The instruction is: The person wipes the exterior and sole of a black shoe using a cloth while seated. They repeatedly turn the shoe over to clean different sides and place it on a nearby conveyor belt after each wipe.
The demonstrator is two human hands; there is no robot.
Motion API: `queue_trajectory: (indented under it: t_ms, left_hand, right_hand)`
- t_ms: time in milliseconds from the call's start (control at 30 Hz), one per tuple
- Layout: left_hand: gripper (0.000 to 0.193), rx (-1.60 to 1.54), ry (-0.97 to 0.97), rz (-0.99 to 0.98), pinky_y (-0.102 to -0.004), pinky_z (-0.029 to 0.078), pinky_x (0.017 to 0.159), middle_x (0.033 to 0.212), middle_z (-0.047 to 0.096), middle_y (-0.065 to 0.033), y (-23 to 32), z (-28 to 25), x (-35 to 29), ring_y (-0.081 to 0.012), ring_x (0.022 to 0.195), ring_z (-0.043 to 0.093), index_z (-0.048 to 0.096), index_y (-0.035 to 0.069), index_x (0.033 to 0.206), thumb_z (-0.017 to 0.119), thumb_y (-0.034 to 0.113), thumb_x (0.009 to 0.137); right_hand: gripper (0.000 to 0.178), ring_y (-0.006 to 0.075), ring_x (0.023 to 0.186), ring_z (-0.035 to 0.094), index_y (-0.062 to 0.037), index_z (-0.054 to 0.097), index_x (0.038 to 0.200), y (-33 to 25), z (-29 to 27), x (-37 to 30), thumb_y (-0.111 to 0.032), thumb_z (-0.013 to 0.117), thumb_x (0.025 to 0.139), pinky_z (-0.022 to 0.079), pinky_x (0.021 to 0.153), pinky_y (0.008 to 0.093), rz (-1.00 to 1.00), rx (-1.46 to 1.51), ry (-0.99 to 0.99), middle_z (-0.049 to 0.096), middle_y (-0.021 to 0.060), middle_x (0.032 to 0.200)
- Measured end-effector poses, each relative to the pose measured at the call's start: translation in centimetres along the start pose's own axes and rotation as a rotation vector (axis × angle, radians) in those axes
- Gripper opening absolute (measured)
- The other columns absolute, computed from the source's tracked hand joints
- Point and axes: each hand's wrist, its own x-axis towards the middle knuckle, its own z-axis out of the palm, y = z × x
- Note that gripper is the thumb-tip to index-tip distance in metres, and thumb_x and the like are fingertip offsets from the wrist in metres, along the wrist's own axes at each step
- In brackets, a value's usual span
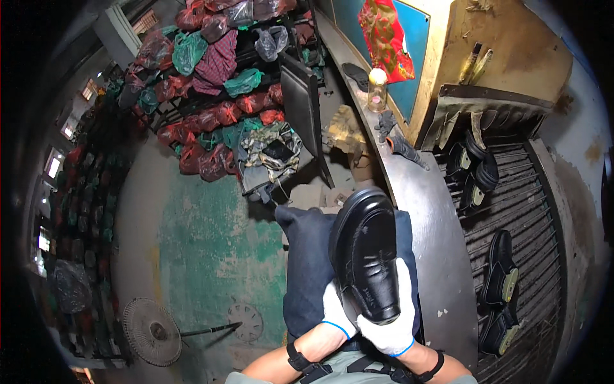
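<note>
A shiny black leather loafer [364,246] lies toe-away over my lap, above dark blue trousers [307,269]. My right hand [393,323], in a white glove, grips the shoe at its heel end. My left hand [334,312], also in a white glove, holds the shoe's left side near the heel from underneath. Both wrists carry black straps.
A slatted conveyor [518,217] on the right carries several black shoes [500,275] with pale soles. A metal ledge [422,211] runs beside my lap, with a jar [377,89] and dark gloves [393,137] on it. Stacked plastic bags [211,83] fill the far left. A fan [152,331] lies on the floor.
</note>
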Motion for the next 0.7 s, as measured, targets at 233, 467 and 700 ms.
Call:
queue_trajectory:
  t_ms: [233,467,700]
  left_hand:
    - [0.063,0.530,0.039,0.278,-0.0445,0.050,0.122,0.157,0.062,-0.0133,2.8,-3.6,2.0,-0.0292,0.140,0.061,0.051,0.007,0.161,0.031,0.053,0.122]
    - [0.118,0.671,-0.245,0.403,-0.0416,0.057,0.112,0.139,0.071,-0.0129,9.5,-4.3,-0.6,-0.0253,0.128,0.070,0.051,-0.001,0.157,0.104,0.057,0.069]
    - [0.128,0.787,-0.220,0.582,-0.0420,0.054,0.112,0.144,0.064,-0.0125,10.6,-3.0,-1.6,-0.0257,0.128,0.067,0.036,0.001,0.170,0.102,0.054,0.075]
  right_hand:
    - [0.113,0.0502,0.149,0.050,0.0094,0.036,0.164,-1.0,-1.9,-1.0,-0.017,0.096,0.072,0.040,0.126,0.0525,-0.118,-0.483,-0.153,0.048,0.0320,0.159]
    - [0.120,0.0568,0.157,0.038,0.0053,0.034,0.169,-1.5,-2.5,2.4,-0.040,0.098,0.077,0.038,0.128,0.0571,-0.154,-0.259,-0.349,0.035,0.0391,0.170]
    - [0.122,0.0620,0.157,0.032,0.0056,0.041,0.166,-0.2,3.2,4.8,-0.056,0.095,0.075,0.031,0.130,0.0645,-0.264,-0.359,-0.508,0.032,0.0417,0.170]
